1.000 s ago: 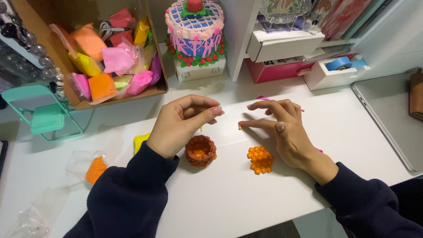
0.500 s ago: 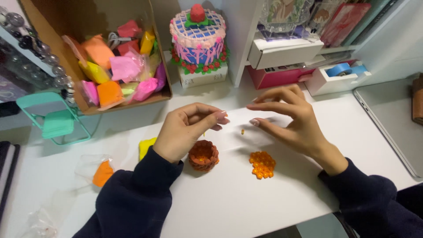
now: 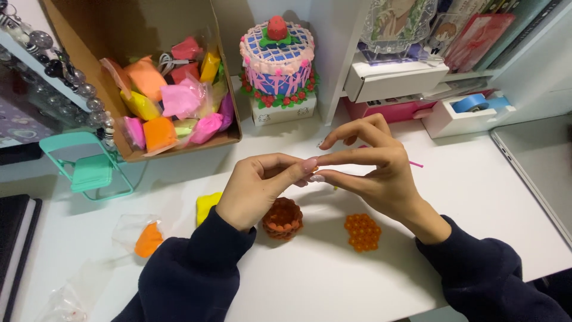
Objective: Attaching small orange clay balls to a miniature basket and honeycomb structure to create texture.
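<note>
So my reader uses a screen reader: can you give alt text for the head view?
Left hand and right hand meet fingertip to fingertip above a white desk, over a small brown clay basket and orange bead cluster. Behind stands a cardboard box of coloured clay packets.

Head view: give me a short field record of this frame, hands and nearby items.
left hand: raised above desk, fingertips meeting the right hand's
right hand: raised, fingertips pinched toward the left; whatever is pinched is too small to tell
brown clay basket: on white desk, below left hand
orange bead cluster: on desk, below right wrist
yellow clay: beside left wrist
cardboard box: holds bagged coloured clay
</note>
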